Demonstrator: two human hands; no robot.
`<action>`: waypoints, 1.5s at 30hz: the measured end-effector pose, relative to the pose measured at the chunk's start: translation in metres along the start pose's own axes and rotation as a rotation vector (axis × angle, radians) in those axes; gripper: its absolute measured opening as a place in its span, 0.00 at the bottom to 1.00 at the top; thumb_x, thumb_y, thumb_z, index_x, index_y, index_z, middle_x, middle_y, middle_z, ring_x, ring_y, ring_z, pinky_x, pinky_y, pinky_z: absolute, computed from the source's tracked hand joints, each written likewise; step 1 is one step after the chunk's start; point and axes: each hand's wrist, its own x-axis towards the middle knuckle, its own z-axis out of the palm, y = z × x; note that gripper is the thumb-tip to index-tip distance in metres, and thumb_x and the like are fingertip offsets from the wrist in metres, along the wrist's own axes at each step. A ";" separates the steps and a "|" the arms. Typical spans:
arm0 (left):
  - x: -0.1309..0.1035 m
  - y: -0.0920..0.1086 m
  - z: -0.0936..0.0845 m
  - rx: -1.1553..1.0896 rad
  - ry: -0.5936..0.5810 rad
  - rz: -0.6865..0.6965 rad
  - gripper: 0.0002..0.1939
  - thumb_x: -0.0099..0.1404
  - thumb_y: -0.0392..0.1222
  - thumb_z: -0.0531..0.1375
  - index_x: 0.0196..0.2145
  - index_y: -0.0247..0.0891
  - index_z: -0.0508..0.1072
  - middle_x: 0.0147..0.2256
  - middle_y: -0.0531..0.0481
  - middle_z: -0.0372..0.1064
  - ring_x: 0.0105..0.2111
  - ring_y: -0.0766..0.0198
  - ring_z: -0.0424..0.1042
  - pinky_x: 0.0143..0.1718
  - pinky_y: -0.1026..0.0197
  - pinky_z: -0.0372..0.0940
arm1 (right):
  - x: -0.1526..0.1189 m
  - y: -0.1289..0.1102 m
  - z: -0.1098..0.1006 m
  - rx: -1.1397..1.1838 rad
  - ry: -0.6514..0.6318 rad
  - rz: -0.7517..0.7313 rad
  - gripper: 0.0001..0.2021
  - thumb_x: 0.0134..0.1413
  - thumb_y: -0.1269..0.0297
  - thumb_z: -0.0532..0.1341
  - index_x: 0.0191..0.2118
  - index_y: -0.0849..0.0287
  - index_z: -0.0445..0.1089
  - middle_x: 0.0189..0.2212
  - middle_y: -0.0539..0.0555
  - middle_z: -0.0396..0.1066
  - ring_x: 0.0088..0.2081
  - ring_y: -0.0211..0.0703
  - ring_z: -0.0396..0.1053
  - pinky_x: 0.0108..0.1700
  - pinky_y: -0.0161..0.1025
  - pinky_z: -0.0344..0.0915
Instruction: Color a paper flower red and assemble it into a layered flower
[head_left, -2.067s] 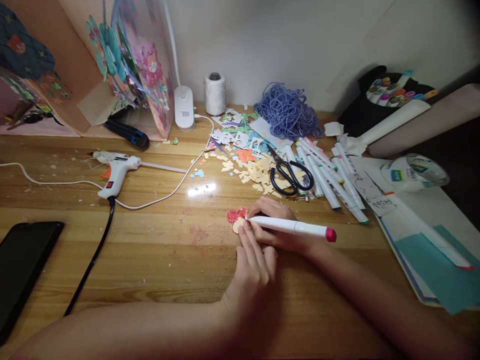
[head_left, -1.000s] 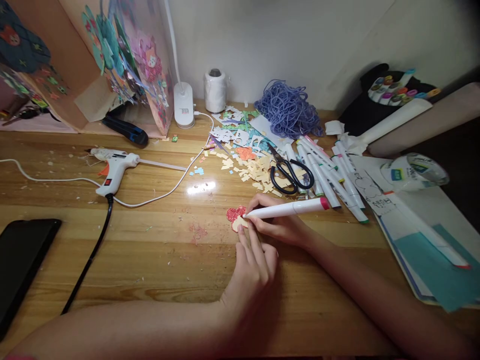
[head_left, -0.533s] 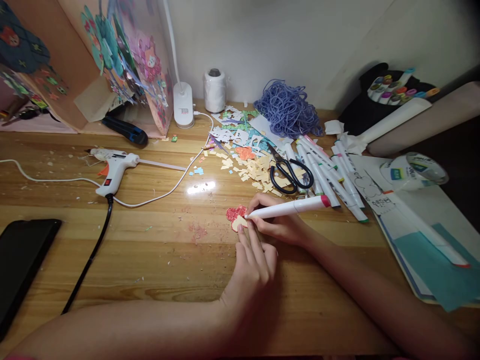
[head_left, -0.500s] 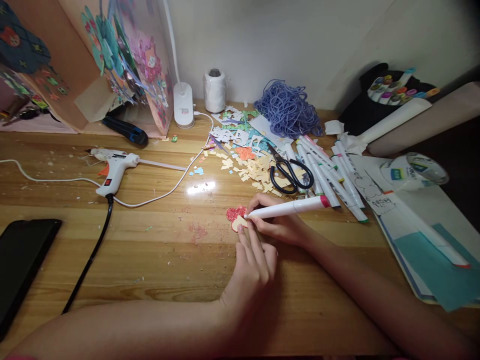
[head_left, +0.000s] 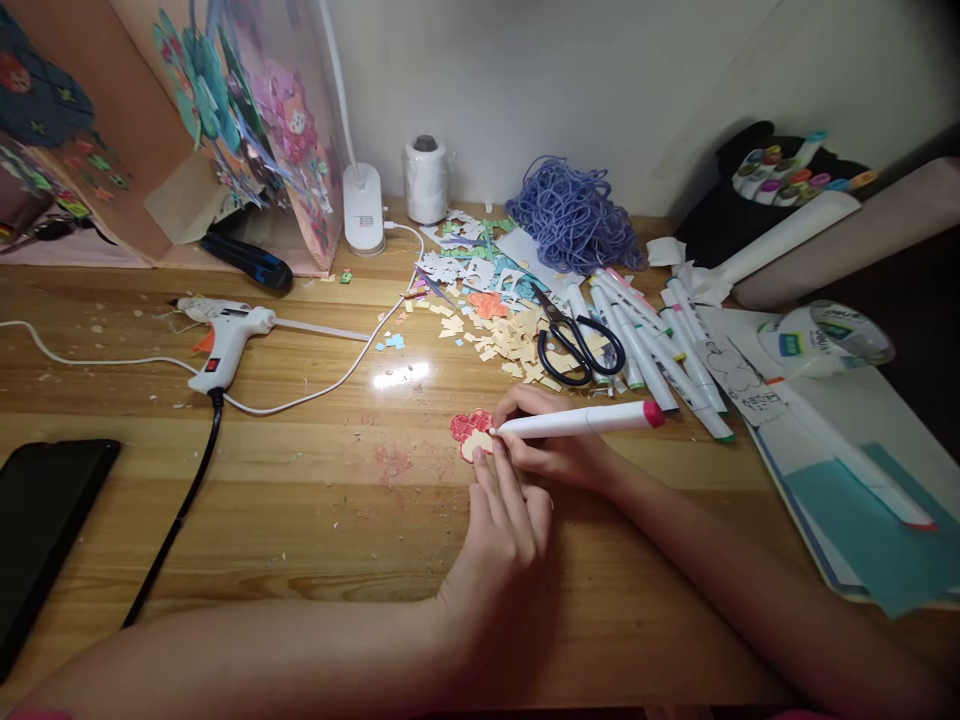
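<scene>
A small flower-shaped paper cutout (head_left: 471, 424) lies on the wooden desk, its upper part coloured red and its lower part pale cream with a red edge. My right hand (head_left: 544, 430) is closed around a white marker (head_left: 581, 418) with a red end, its tip touching the cutout's right side. My left hand (head_left: 510, 520) lies just below with fingers stretched out, and the fingertips press on the cutout's lower edge. Part of the cutout is hidden by these fingers.
Black-handled scissors (head_left: 574, 345) lie among paper scraps (head_left: 502, 340) and several markers (head_left: 645, 350) beyond my right hand. To the left are a glue gun (head_left: 229, 340), its black cord, a white cable and a phone (head_left: 52, 510). Purple cord (head_left: 574, 215) is heaped by the wall.
The marker has tilted slightly with its tip still at the cutout. The whole view has shifted a little; both hands otherwise keep their places.
</scene>
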 end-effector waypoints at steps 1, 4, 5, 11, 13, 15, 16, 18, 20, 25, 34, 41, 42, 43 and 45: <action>0.000 0.000 0.000 -0.003 0.001 -0.002 0.08 0.62 0.39 0.59 0.31 0.29 0.68 0.44 0.24 0.69 0.42 0.41 0.72 0.30 0.58 0.69 | 0.000 -0.001 0.000 -0.039 0.019 -0.023 0.03 0.46 0.72 0.56 0.29 0.58 0.63 0.26 0.50 0.66 0.28 0.38 0.64 0.32 0.35 0.60; 0.001 0.000 -0.001 0.000 -0.006 -0.004 0.08 0.62 0.39 0.58 0.32 0.29 0.68 0.44 0.25 0.69 0.41 0.42 0.73 0.30 0.58 0.69 | 0.000 -0.001 0.001 -0.111 0.046 -0.060 0.02 0.47 0.71 0.56 0.28 0.57 0.63 0.25 0.51 0.66 0.28 0.39 0.63 0.32 0.36 0.60; 0.001 0.000 -0.001 0.000 -0.008 -0.004 0.09 0.63 0.39 0.58 0.33 0.28 0.69 0.44 0.25 0.69 0.41 0.42 0.73 0.30 0.58 0.69 | 0.000 -0.001 0.001 -0.120 0.042 -0.064 0.02 0.47 0.71 0.56 0.28 0.57 0.63 0.25 0.51 0.67 0.28 0.39 0.63 0.32 0.37 0.61; 0.001 0.000 -0.002 -0.003 -0.014 -0.016 0.09 0.63 0.40 0.57 0.33 0.29 0.69 0.45 0.26 0.69 0.42 0.43 0.73 0.31 0.58 0.69 | 0.000 -0.001 0.001 -0.109 0.031 -0.084 0.02 0.48 0.69 0.56 0.29 0.57 0.64 0.26 0.51 0.68 0.28 0.40 0.64 0.31 0.37 0.61; 0.001 0.000 -0.002 -0.010 -0.015 -0.020 0.08 0.63 0.40 0.57 0.31 0.30 0.68 0.45 0.26 0.68 0.42 0.43 0.72 0.31 0.57 0.69 | 0.001 -0.002 0.001 -0.121 0.019 -0.088 0.02 0.48 0.70 0.56 0.29 0.56 0.64 0.26 0.51 0.68 0.28 0.40 0.64 0.31 0.37 0.61; 0.001 0.000 -0.002 -0.017 -0.011 -0.014 0.08 0.63 0.39 0.57 0.30 0.30 0.67 0.45 0.25 0.68 0.42 0.42 0.72 0.32 0.56 0.69 | 0.002 -0.003 0.001 -0.147 0.034 -0.085 0.04 0.46 0.72 0.56 0.29 0.56 0.63 0.26 0.51 0.67 0.28 0.40 0.64 0.32 0.37 0.61; 0.001 0.000 -0.002 -0.020 -0.005 -0.013 0.08 0.63 0.39 0.57 0.30 0.30 0.67 0.45 0.25 0.68 0.42 0.42 0.72 0.32 0.56 0.69 | 0.002 -0.003 0.002 -0.161 0.054 -0.085 0.05 0.45 0.73 0.55 0.29 0.55 0.63 0.26 0.51 0.67 0.28 0.40 0.64 0.32 0.37 0.61; 0.001 0.000 -0.002 -0.023 0.007 -0.013 0.08 0.63 0.38 0.58 0.31 0.28 0.68 0.45 0.24 0.68 0.42 0.41 0.72 0.32 0.56 0.69 | 0.002 -0.002 0.003 -0.182 0.086 -0.093 0.06 0.45 0.73 0.55 0.29 0.55 0.62 0.26 0.50 0.67 0.29 0.41 0.64 0.33 0.38 0.61; 0.001 0.000 -0.001 -0.028 0.012 -0.016 0.08 0.63 0.37 0.57 0.31 0.27 0.68 0.44 0.23 0.68 0.42 0.40 0.72 0.31 0.56 0.68 | 0.002 -0.001 0.002 -0.175 0.075 -0.092 0.05 0.46 0.73 0.56 0.29 0.55 0.62 0.26 0.51 0.67 0.29 0.41 0.64 0.33 0.38 0.61; 0.001 0.000 -0.002 -0.032 -0.016 -0.002 0.09 0.63 0.38 0.57 0.32 0.26 0.69 0.45 0.23 0.67 0.43 0.40 0.72 0.31 0.57 0.68 | -0.001 0.001 0.001 -0.073 0.053 0.018 0.03 0.49 0.71 0.57 0.31 0.56 0.63 0.28 0.51 0.68 0.31 0.40 0.65 0.35 0.37 0.62; 0.001 -0.001 -0.004 -0.043 -0.041 0.000 0.07 0.62 0.37 0.57 0.32 0.27 0.68 0.44 0.23 0.68 0.43 0.39 0.71 0.33 0.55 0.69 | 0.000 0.002 0.001 -0.008 -0.053 0.019 0.03 0.53 0.68 0.58 0.36 0.56 0.65 0.32 0.52 0.70 0.34 0.41 0.67 0.37 0.37 0.63; 0.001 -0.002 -0.004 -0.022 -0.029 0.007 0.05 0.62 0.33 0.56 0.32 0.25 0.68 0.43 0.22 0.69 0.43 0.40 0.71 0.33 0.56 0.69 | 0.005 -0.004 0.005 0.200 -0.035 0.176 0.03 0.55 0.65 0.57 0.35 0.57 0.65 0.31 0.51 0.69 0.31 0.39 0.66 0.33 0.36 0.63; 0.001 -0.002 -0.004 -0.022 -0.031 0.005 0.05 0.62 0.32 0.56 0.32 0.25 0.68 0.43 0.22 0.69 0.43 0.40 0.71 0.33 0.56 0.69 | 0.006 -0.005 0.006 0.213 -0.019 0.207 0.03 0.54 0.65 0.58 0.34 0.58 0.65 0.30 0.51 0.69 0.30 0.39 0.66 0.31 0.35 0.62; 0.001 -0.002 -0.005 -0.024 -0.029 0.002 0.05 0.62 0.32 0.55 0.32 0.25 0.68 0.43 0.22 0.69 0.43 0.40 0.71 0.33 0.56 0.69 | 0.006 -0.007 0.007 0.219 -0.002 0.235 0.03 0.54 0.64 0.58 0.33 0.58 0.65 0.28 0.50 0.68 0.28 0.38 0.65 0.29 0.34 0.61; 0.001 -0.002 -0.005 -0.038 -0.024 -0.005 0.05 0.62 0.31 0.55 0.32 0.25 0.68 0.43 0.22 0.68 0.43 0.40 0.71 0.34 0.56 0.69 | 0.007 -0.010 0.009 0.220 0.036 0.274 0.04 0.53 0.64 0.58 0.32 0.58 0.65 0.27 0.50 0.68 0.27 0.37 0.63 0.27 0.34 0.59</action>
